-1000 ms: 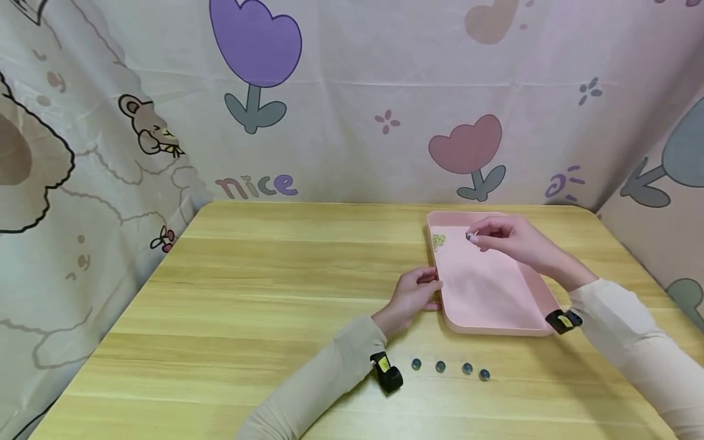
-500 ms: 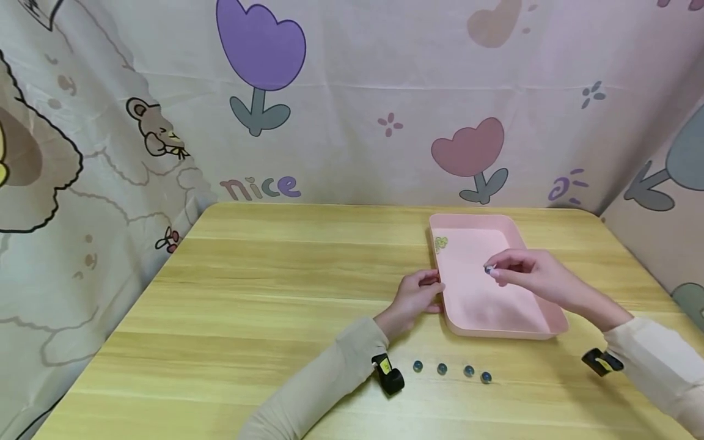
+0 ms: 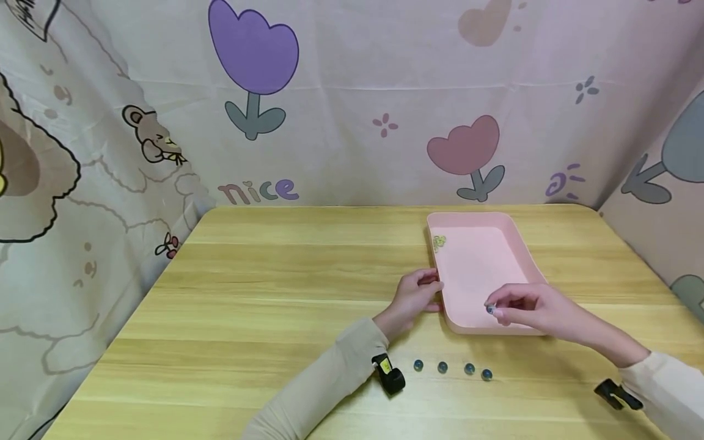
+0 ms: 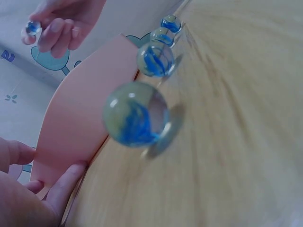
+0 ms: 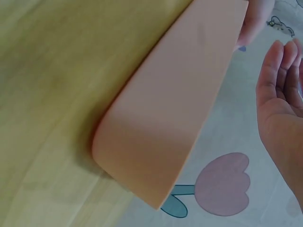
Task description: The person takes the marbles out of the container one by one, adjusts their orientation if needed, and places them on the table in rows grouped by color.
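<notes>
A clear glass marble with a blue swirl [image 3: 491, 309] is pinched between the thumb and fingertips of my right hand [image 3: 536, 308], above the near end of a pink tray [image 3: 478, 260]. In the left wrist view that marble [image 4: 33, 28] shows at the fingertips. My left hand [image 3: 411, 298] holds the tray's left side, its fingers [image 4: 66, 187] at the wall and rim. Several similar marbles [image 3: 442, 367] lie in a loose row on the table in front of the tray. The right wrist view shows the right hand [image 5: 281, 99] beside the tray's outer wall [image 5: 161, 113]; its marble is hidden there.
The wooden table [image 3: 264, 275] reaches back to a printed cloth [image 3: 352, 104] that hangs behind it and along both sides. A small yellow-green decoration [image 3: 439, 242] sits at the tray's left inner wall. The nearest marble [image 4: 136, 114] lies close to my left wrist.
My right hand has come from the tray's far end toward its near end, still pinching the marble. The left hand, tray and row of marbles stay put; the view shifts slightly.
</notes>
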`<state>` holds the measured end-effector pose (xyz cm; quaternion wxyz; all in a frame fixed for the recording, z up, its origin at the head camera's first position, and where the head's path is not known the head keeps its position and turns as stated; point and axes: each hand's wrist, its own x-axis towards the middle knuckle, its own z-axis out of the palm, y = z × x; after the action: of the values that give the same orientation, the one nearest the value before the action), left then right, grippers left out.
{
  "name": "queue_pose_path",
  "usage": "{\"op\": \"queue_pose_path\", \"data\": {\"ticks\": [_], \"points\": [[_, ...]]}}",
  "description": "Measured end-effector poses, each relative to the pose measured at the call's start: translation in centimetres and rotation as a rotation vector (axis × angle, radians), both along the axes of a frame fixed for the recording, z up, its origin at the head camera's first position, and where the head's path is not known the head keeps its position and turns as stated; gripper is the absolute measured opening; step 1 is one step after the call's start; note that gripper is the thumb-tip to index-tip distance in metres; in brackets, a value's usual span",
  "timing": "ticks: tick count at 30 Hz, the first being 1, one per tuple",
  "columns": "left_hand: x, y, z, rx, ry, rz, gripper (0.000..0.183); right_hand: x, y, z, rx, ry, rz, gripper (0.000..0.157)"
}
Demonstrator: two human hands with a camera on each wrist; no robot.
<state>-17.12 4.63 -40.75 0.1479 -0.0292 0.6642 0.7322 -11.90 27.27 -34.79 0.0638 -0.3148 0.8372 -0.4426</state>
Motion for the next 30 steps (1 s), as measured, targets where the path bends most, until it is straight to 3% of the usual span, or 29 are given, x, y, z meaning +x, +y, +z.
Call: {"op": "queue_pose_path", "data": {"ticks": [10, 18, 30], "points": [[-0.1, 0.0, 0.0, 0.005, 0.001, -0.003, 0.036, 1.0, 0.8, -1.1, -0.016, -0.022, 0.023, 0.02], [0.0, -0.1, 0.0, 0.002, 0.003, -0.003, 0.038, 1.3, 1.7, -2.1, -0.066, -0.073, 0.138, 0.023], [-0.1, -0.2, -0.2, 0.003, 0.017, -0.012, 0.036, 2.1, 2.8, -2.7, -0.078, -0.133, 0.199, 0.027]]}}
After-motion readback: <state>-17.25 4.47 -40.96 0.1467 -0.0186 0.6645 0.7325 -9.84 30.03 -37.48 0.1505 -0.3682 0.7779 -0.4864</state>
